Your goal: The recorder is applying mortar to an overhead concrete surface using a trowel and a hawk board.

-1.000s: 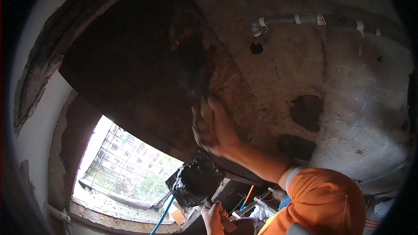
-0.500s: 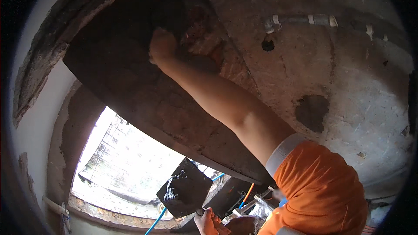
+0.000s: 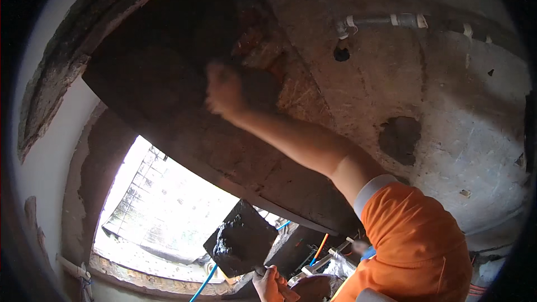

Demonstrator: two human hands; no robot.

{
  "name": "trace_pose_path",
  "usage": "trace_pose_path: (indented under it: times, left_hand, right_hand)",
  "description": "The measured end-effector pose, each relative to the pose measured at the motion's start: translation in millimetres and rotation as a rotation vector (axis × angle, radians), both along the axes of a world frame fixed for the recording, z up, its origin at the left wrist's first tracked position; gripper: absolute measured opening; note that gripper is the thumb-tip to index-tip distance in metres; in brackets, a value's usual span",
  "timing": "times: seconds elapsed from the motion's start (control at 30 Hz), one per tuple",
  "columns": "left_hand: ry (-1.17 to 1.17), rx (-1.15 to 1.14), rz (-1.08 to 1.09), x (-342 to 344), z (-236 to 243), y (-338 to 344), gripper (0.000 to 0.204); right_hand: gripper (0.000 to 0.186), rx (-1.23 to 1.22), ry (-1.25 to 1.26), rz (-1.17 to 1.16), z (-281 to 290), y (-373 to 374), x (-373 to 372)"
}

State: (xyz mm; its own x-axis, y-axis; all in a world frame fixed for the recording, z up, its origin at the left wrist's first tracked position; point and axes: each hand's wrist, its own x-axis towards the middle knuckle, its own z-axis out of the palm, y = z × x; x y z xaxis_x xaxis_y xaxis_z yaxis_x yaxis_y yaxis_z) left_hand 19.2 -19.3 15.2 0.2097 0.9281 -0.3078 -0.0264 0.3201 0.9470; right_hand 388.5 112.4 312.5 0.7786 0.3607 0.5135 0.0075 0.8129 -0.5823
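Note:
My right hand [image 3: 224,90] is raised on an outstretched arm against the dark, rough, wet-looking mortar surface [image 3: 162,78] overhead. Motion blurs it; the fingers look curled around something that the darkness hides. A bare, reddish-brown patch [image 3: 305,92] shows just beyond that hand. Low in the view, my left hand [image 3: 268,284] is closed on the handle of a square, dark plasterer's hawk [image 3: 249,246]. Grey mortar [image 3: 224,237] sits along the left side of the hawk's plate.
A bright window opening [image 3: 168,201] with a grid lies at lower left. A grey pipe [image 3: 386,20] runs along the concrete wall [image 3: 447,128], above a round hole [image 3: 342,54]. Blue [image 3: 204,284] and orange [image 3: 319,249] poles stand below, near a round container [image 3: 310,288].
My right hand has moved down and a little to the right along the dark surface, its elbow shifting right. My left hand and the hawk have shifted slightly to the right.

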Motion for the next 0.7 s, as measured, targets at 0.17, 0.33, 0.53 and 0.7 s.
trace_pose_path:
  times: [0.17,0.33,0.53,0.7]
  left_hand:
    - [0.078,0.007,-0.021,1.3,0.4,-6.9,0.018]
    - [0.023,-0.011,-0.021,-6.9,-23.1,10.3,0.02]
    - [-0.038,-0.055,-0.091,-16.6,-52.7,36.9,0.026]
    - [-0.034,-0.188,-0.138,-7.5,-52.2,51.1,0.023]
  right_hand:
    - [0.037,-0.074,0.138,0.204,-6.8,-4.1,47.0]
    - [0.041,-0.145,0.06,0.091,6.5,8.4,-11.3]
    - [0.038,-0.154,-0.241,-0.502,-26.4,47.3,-45.3]
    - [0.043,-0.115,-0.367,-0.378,-59.6,6.8,1.6]
